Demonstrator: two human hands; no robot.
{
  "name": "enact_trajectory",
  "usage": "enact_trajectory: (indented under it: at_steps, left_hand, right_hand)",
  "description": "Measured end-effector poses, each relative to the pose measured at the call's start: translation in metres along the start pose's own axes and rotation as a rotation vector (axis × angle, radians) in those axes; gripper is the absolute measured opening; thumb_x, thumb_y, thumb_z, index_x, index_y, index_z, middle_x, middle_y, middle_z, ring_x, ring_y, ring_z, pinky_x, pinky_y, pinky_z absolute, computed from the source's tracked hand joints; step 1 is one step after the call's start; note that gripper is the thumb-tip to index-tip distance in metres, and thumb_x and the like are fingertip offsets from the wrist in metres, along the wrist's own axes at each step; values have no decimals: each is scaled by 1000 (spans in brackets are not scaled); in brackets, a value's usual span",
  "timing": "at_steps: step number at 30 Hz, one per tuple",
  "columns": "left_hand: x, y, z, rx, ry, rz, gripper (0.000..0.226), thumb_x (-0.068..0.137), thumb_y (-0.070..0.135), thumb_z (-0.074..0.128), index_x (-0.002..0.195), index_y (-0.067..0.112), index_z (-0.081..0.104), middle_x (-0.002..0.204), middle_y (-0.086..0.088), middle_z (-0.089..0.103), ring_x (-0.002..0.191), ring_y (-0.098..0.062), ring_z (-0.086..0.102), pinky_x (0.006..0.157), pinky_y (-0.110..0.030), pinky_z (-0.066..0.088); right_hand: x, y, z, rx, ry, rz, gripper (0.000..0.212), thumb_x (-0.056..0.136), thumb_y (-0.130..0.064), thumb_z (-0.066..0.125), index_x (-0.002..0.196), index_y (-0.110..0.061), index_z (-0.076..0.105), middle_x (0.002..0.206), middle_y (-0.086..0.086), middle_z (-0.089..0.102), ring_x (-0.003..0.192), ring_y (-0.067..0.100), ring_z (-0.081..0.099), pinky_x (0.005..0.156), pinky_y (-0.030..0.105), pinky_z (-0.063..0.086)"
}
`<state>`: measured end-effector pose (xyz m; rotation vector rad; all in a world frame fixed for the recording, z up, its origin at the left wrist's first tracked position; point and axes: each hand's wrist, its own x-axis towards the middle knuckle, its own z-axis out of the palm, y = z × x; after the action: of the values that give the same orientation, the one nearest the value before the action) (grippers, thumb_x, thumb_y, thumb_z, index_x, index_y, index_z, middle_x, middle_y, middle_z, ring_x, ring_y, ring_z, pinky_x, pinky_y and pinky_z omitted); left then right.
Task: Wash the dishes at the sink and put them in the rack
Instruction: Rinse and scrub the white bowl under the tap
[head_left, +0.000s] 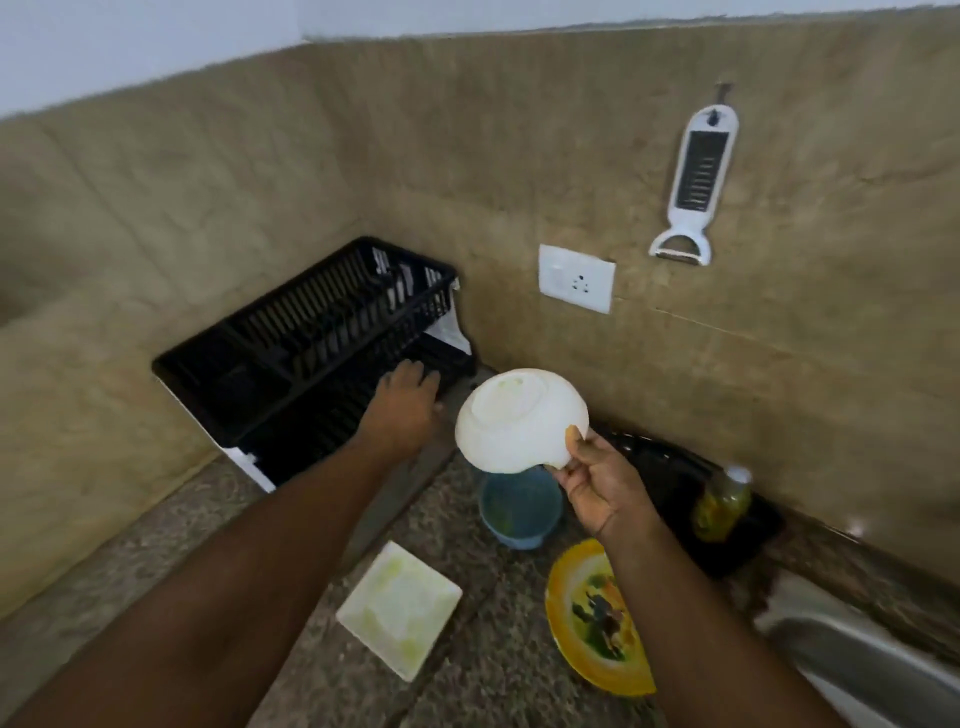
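My right hand (597, 483) pinches the rim of a white bowl (519, 418), held in the air with its underside toward me, just right of the black dish rack (291, 332) in the counter's corner. My left hand (408, 400) reaches onto the rack's near right edge; its fingertips are out of sight over the rim. On the counter lie a square white plate (400, 608) with greenish residue, a blue cup (519, 512) below the bowl, and a yellow patterned plate (592, 618) partly hidden by my right forearm.
A steel sink (852, 654) shows at the lower right. A bottle of yellow liquid (722, 506) stands on a black tray (675, 478) by the wall. A wall socket (576, 278) and a hanging white grater-peeler (698, 182) are on the backsplash.
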<state>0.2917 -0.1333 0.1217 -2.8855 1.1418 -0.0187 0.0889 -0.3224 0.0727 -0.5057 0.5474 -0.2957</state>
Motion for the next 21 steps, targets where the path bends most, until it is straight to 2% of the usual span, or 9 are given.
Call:
enact_trajectory:
  at_steps: [1, 3, 5, 9, 13, 17, 21]
  left_hand:
    - [7, -14, -6, 68, 0, 10, 59, 107, 33, 48, 159, 9, 33, 165, -23, 24, 156, -40, 17, 124, -58, 22]
    - [19, -42, -12, 196, 20, 41, 64, 108, 32, 43, 163, 13, 18, 171, -20, 6, 159, -37, 1, 126, -58, 13]
    - [32, -72, -13, 288, 36, 102, 70, 106, 31, 44, 165, 14, 9, 172, -17, -4, 159, -36, -6, 126, -59, 12]
    - [55, -114, -16, 324, -32, 282, 76, 108, 31, 43, 165, 17, -6, 169, -10, -26, 159, -30, -13, 128, -51, 12]
    - [68, -138, -11, 146, -28, 425, 78, 106, 22, 46, 165, 15, -4, 171, -8, -22, 159, -25, -14, 130, -43, 10]
    - [72, -141, -2, 2, 23, 438, 78, 99, 5, 46, 164, 8, 3, 172, -10, -12, 160, -22, -12, 130, -41, 9]
    - [73, -140, -3, -69, 24, 442, 79, 98, 3, 46, 164, 8, 4, 173, -7, -13, 159, -18, -13, 130, -35, 4]
  right_hand:
    - [18, 8, 12, -18, 1, 5, 42, 101, -7, 58, 143, -4, 53, 140, 14, 64, 120, 29, 64, 97, 49, 58]
    - [51, 25, 33, -31, 2, 16, 43, 100, -5, 60, 143, -4, 52, 138, 13, 63, 114, 28, 66, 87, 45, 63]
    - [86, 44, 52, -47, 11, 34, 44, 99, -4, 61, 143, -3, 52, 138, 15, 63, 111, 28, 66, 74, 41, 65]
    - [151, 80, 80, -97, 38, 68, 49, 98, -6, 64, 146, -4, 50, 144, 18, 59, 114, 32, 64, 67, 40, 65]
    - [205, 109, 103, -102, 48, 82, 48, 99, -7, 64, 145, -5, 51, 140, 15, 62, 117, 35, 64, 69, 43, 63]
    - [253, 136, 122, -99, 32, 81, 42, 100, -8, 64, 140, -3, 56, 136, 18, 65, 111, 33, 68, 72, 42, 61]
    - [290, 155, 138, -160, -8, 104, 36, 100, -10, 64, 136, -2, 61, 133, 18, 67, 109, 33, 68, 77, 43, 59]
